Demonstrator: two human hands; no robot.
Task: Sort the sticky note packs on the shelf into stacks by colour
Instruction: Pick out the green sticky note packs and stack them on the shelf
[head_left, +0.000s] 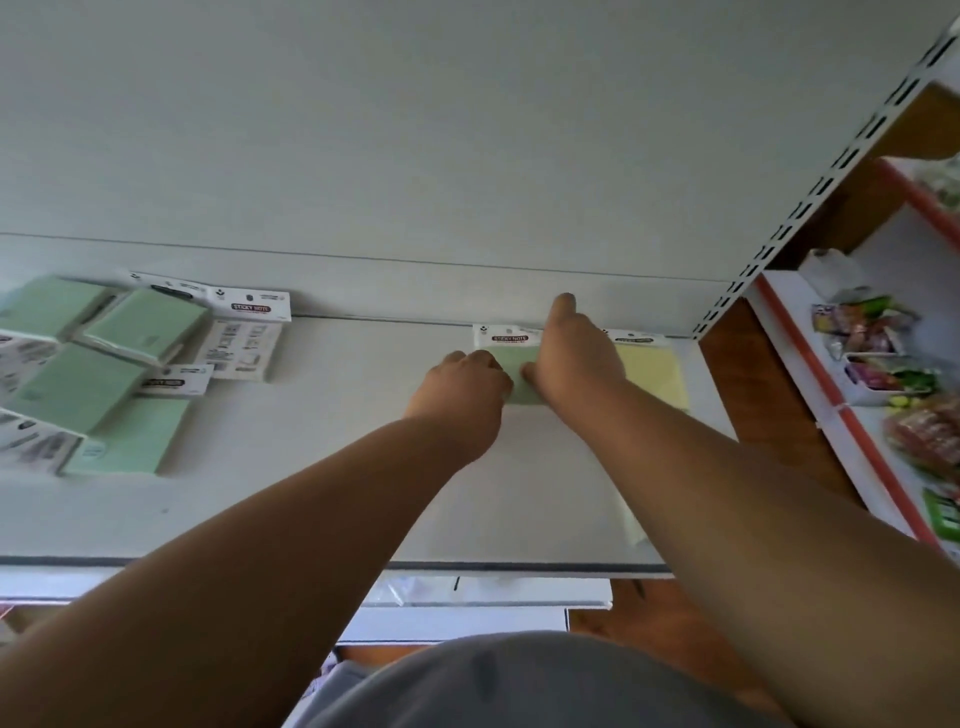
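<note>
A green sticky note pack (511, 364) lies at the back of the white shelf (337, 467), its white header card against the back wall. My left hand (462, 389) grips its left edge with curled fingers. My right hand (571, 353) rests on its right side, index finger stretched toward the wall. A yellow pack (654, 376) lies just right of it, partly behind my right hand. Several green packs (104, 374) lie scattered and overlapping at the far left, some face down showing printed white backs.
A perforated white upright (810, 202) and a brown wooden panel (769, 405) bound the shelf on the right. Beyond them, a red-edged shelf (841, 410) holds colourful snack packets. The shelf's front edge (467, 566) runs below my forearms.
</note>
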